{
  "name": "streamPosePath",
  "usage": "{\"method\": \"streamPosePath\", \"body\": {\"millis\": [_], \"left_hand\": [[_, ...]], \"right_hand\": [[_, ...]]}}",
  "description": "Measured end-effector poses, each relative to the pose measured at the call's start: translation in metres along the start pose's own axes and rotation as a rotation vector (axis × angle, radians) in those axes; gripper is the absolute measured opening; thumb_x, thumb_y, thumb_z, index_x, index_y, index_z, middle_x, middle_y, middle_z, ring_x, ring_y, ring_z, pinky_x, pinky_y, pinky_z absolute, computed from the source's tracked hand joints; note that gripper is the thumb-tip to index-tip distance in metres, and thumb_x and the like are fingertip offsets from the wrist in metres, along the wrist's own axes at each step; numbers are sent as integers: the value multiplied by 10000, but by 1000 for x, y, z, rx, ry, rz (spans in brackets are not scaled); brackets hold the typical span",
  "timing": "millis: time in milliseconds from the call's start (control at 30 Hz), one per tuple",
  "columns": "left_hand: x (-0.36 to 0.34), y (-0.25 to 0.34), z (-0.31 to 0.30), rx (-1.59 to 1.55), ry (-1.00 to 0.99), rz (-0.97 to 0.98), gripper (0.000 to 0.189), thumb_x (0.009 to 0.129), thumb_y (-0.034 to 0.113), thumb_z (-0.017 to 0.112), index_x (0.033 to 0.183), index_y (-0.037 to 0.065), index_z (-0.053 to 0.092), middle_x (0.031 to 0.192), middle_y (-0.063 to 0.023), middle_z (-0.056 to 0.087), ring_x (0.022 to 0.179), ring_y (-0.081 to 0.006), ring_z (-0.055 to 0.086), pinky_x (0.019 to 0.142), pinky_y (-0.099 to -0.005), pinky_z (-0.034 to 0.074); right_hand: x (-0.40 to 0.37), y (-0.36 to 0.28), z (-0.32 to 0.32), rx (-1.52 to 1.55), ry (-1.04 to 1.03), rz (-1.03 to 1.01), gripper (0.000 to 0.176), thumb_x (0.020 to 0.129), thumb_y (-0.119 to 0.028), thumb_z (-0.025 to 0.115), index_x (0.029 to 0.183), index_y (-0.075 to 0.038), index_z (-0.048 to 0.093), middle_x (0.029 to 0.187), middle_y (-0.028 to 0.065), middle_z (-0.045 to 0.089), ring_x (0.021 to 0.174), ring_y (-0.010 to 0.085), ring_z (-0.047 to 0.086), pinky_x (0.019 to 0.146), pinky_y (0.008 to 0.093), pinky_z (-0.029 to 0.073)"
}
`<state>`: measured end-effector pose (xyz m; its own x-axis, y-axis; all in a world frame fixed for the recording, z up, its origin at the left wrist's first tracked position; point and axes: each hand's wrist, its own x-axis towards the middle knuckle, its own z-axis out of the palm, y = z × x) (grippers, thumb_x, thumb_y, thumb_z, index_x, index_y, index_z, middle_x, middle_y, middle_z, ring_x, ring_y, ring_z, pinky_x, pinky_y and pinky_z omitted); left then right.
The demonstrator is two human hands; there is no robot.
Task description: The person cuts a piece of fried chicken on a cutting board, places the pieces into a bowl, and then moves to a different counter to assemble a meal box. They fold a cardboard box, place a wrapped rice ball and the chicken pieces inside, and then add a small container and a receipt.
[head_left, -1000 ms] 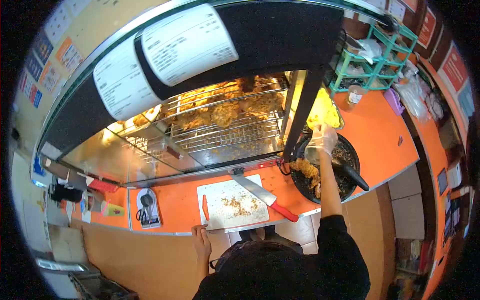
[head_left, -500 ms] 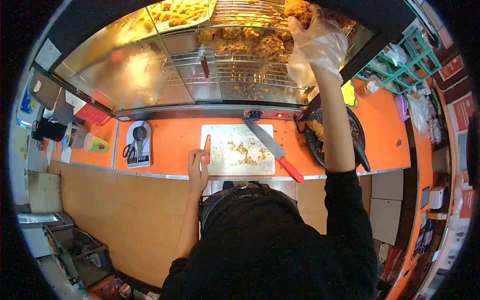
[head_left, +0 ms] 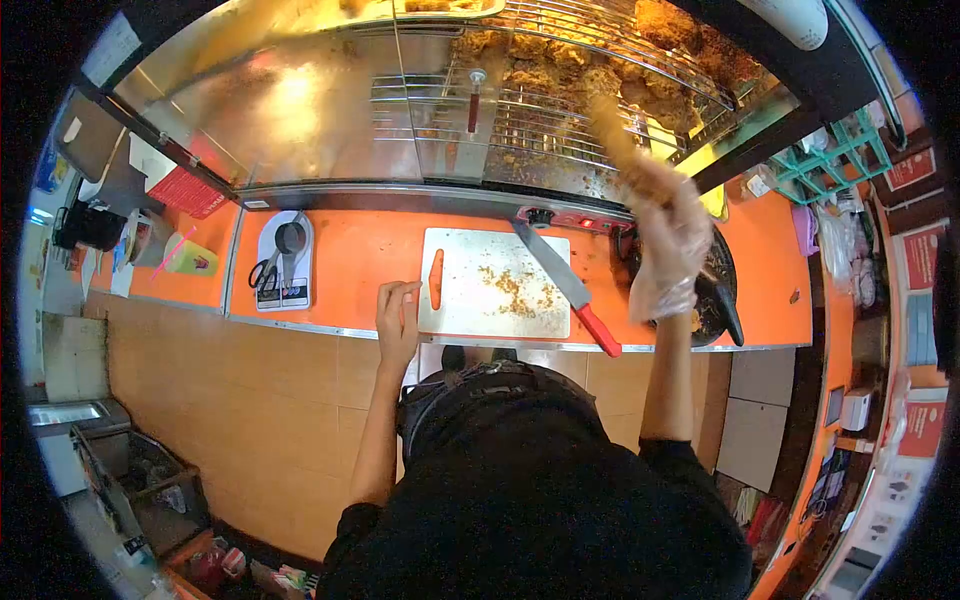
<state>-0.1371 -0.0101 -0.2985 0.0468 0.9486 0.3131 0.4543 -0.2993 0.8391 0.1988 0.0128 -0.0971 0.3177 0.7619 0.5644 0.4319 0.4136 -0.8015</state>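
My right hand, in a clear plastic glove, grips a long piece of fried food that is blurred by motion, in front of the heated display cabinet. My left hand is bare, its fingers curled together at the counter's front edge, beside the handle slot of the white cutting board. What its fingers hold, if anything, is too small to tell. Brown crumbs lie on the board. Across the board's right side rests a knife, its red handle over the counter edge.
More fried pieces lie on the cabinet racks. A black mortar with a dark handle stands beneath my right hand. Left of the board sit a scale with scissors and a green cup. Green baskets are at right.
My right hand has come down out of the cabinet with a fried piece in it. My left hand remains by the board's left edge. The view has shifted slightly.
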Motion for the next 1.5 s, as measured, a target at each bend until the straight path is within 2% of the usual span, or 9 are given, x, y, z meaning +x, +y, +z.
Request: {"method": "streamPosePath", "body": {"millis": [233, 433, 600, 767, 967, 1100, 1167, 1367, 1500], "left_hand": [[12, -12, 18, 20, -118, 28, 196, 962, 79, 499, 1050, -6, 653, 1013, -153, 540, 965, -299, 573, 873, -373, 460], [16, -10, 37, 26, -219, 57, 156, 914, 13, 539, 1013, 13, 660, 982, -144, 526, 923, -292, 584, 822, -371, 476], [25, -13, 51, 47, -226, 71, 161, 903, -6, 543, 1008, 14, 663, 981, -138, 522, 924, -290, 584, 828, -382, 475], [52, -6, 57, 5, -257, 137, 178, 887, -21, 547, 1017, 20, 662, 993, -134, 527, 934, -298, 573, 855, -382, 468], [78, 9, 58, 191, -240, 278, 363, 926, 59, 511, 1280, 90, 588, 1279, -158, 543, 1237, -358, 502, 1026, -475, 394], [92, -18, 74, 99, -542, 344, 426, 946, 86, 497, 1371, 87, 534, 1487, -110, 450, 1405, -321, 381, 1145, -494, 309], [84, -45, 86, 43, -653, 326, 401, 946, 68, 495, 1341, 70, 561, 1464, -99, 485, 1389, -297, 412, 1143, -475, 328], [100, -63, 87, 58, -557, 433, 374, 938, 75, 527, 1305, 47, 594, 1418, -124, 534, 1365, -312, 446, 1118, -454, 369], [97, -57, 87, 62, -583, 422, 368, 954, 104, 515, 1310, 46, 593, 1429, -133, 524, 1371, -310, 440, 1131, -454, 350]], "right_hand": [[-142, 114, 55, -297, -804, 252, 359, 732, -164, 714, 1090, -159, 734, 1080, 112, 699, 1119, 309, 609, 992, 427, 475], [-170, 148, 18, -462, -542, -71, 385, 730, -186, 723, 1114, -162, 719, 1088, 117, 685, 1103, 325, 607, 979, 463, 474], [-202, 142, -8, -1171, -356, 513, 238, 757, -213, 704, 943, -69, 672, 936, 159, 674, 937, 347, 653, 786, 484, 518], [-199, 178, -11, -1185, -402, 455, 250, 821, -303, 661, 909, -70, 677, 883, 155, 696, 821, 359, 681, 668, 497, 530], [-137, 25, 18, -854, -923, 1269, 597, 950, -578, 448, 1106, -67, 715, 1139, 273, 655, 1047, 390, 658, 878, 461, 527], [-164, 47, 69, -813, -1150, 923, 775, 967, -668, 322, 1198, -9, 657, 1211, 309, 611, 1144, 417, 608, 973, 473, 478], [-174, 60, 86, -893, -818, 1406, 805, 973, -673, 302, 1268, 12, 605, 1227, 302, 607, 1164, 444, 588, 994, 492, 461], [-206, 102, 101, -687, -875, 1169, 893, 970, -696, 240, 1187, 76, 633, 1211, 322, 608, 1148, 458, 595, 973, 536, 459], [-176, 71, 102, -637, -845, 1396, 897, 975, -689, 226, 1191, 83, 628, 1213, 310, 613, 1126, 475, 596, 954, 554, 457]]}}
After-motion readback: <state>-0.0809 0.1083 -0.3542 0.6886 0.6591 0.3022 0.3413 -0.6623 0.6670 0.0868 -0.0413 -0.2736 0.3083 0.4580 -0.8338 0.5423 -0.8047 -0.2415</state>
